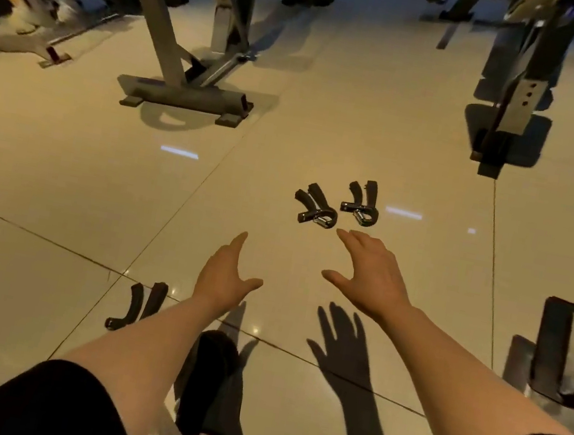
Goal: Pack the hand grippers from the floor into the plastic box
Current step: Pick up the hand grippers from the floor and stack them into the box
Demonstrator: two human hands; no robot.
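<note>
Reaching right hand [371, 274] near two hand grippers [316, 205] | both grips spread, empty | left hand [225, 275]

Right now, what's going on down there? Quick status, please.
Both hands open, empty: left hand, right hand nearest the two hand grippers ahead. Third hand gripper beside left forearm. Plastic box not seen. Nothing in the way.

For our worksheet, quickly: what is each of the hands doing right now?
Left hand: open, holding nothing.
Right hand: open, holding nothing, near a hand gripper.
</note>
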